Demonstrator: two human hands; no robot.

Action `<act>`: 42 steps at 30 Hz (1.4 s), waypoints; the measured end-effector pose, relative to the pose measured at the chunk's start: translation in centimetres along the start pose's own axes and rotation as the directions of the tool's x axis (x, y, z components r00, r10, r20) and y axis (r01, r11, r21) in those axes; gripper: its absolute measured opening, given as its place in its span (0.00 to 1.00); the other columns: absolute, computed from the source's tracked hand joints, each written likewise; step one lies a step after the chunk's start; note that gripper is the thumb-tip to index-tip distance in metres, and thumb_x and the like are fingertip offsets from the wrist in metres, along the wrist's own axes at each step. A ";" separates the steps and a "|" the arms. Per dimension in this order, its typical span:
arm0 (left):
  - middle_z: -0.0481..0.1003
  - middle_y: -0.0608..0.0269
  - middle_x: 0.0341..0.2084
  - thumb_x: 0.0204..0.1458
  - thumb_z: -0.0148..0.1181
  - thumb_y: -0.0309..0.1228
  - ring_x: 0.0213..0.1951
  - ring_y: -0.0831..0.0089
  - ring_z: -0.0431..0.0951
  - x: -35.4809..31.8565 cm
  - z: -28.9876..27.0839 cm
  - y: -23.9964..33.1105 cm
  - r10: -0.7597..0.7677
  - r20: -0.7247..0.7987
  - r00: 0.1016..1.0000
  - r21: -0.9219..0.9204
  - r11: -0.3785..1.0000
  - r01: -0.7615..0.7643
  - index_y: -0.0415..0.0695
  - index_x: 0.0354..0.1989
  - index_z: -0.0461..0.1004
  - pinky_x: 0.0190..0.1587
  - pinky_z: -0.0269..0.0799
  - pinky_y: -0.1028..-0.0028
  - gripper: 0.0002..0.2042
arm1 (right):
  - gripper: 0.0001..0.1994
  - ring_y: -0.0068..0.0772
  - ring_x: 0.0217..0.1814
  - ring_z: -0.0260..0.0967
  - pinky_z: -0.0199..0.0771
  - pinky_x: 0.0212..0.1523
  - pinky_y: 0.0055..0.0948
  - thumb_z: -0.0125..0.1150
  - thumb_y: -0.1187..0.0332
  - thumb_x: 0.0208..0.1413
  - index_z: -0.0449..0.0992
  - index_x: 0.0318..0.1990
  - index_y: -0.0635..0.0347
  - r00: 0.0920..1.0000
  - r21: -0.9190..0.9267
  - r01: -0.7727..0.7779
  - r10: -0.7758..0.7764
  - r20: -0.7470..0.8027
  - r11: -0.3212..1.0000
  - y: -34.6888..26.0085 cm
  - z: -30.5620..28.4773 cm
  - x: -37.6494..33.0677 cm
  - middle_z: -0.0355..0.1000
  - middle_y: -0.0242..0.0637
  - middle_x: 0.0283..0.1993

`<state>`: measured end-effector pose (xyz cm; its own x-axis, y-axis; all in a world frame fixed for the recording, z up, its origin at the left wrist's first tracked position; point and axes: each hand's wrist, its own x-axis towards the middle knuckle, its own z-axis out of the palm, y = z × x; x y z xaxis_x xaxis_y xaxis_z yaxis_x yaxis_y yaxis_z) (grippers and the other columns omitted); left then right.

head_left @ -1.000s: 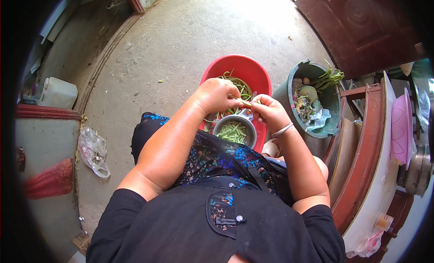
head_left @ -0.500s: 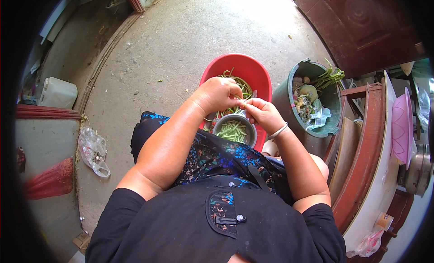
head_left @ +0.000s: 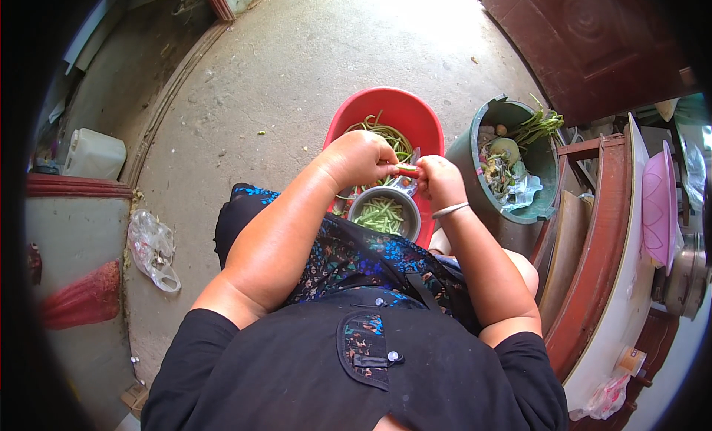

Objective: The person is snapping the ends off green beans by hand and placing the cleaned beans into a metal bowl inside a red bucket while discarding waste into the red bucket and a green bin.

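A piece of green bean (head_left: pixel 406 167) spans the gap between my two hands, above a red basin (head_left: pixel 356 105). The fingers of my left hand (head_left: pixel 362 157) pinch one end of it. My right hand (head_left: pixel 443 183), with a bangle at the wrist, is closed around the other end. Long green beans (head_left: pixel 400 140) lie loose in the basin beyond my hands, partly hidden by them. At the basin's near side sits a round metal bowl (head_left: pixel 415 222) with many short cut bean pieces (head_left: pixel 380 214) in it.
A green bin (head_left: pixel 463 157) with vegetable scraps stands right of the basin, beside a reddish wooden frame (head_left: pixel 593 253). To the left, a clear plastic bag (head_left: pixel 152 249) lies on the concrete floor (head_left: pixel 274 75). A white jerrycan (head_left: pixel 96 155) stands past the doorway's edge.
My right hand has shifted slightly up and right and turned, its fingers now curled more tightly. The gap between my hands has widened, showing the bean piece. My left hand stays nearly in place.
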<state>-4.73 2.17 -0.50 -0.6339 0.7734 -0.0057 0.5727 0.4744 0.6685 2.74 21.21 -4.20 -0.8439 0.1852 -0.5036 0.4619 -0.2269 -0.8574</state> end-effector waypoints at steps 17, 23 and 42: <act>0.77 0.58 0.27 0.47 0.61 0.32 0.31 0.62 0.77 -0.2 -0.2 -0.3 0.002 -0.117 0.993 -0.063 0.998 -0.009 0.45 0.33 0.77 0.36 0.73 0.68 0.07 | 0.08 0.11 0.16 0.53 0.51 0.17 0.14 0.59 0.63 0.57 0.72 0.36 0.57 0.979 0.072 0.026 -0.040 0.201 0.997 -1.3 -0.8 -0.8 0.61 0.21 0.19; 0.77 0.57 0.27 0.48 0.61 0.33 0.30 0.63 0.78 -0.3 -0.6 0.5 -0.046 -0.081 0.996 -0.106 0.994 0.038 0.44 0.33 0.77 0.34 0.72 0.68 0.07 | 0.08 0.11 0.17 0.56 0.53 0.17 0.13 0.60 0.64 0.56 0.74 0.36 0.59 0.988 -0.012 0.069 -0.067 0.138 0.998 -1.3 -0.3 -1.1 0.64 0.22 0.21; 0.76 0.54 0.26 0.51 0.59 0.32 0.29 0.61 0.76 -0.3 -0.3 -0.3 0.019 -0.208 0.978 -0.123 0.991 -0.045 0.41 0.33 0.75 0.34 0.71 0.68 0.07 | 0.05 0.14 0.24 0.63 0.64 0.26 0.18 0.61 0.70 0.52 0.77 0.31 0.62 0.970 -0.400 0.241 -0.226 0.084 0.884 -1.5 -2.6 0.8 0.71 0.25 0.24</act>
<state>-4.89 1.70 -0.54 -0.7175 0.6775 0.1618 0.5323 0.3835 0.7547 2.09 24.14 -3.54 -0.9464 0.1504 -0.2859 0.3145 0.2266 -0.9218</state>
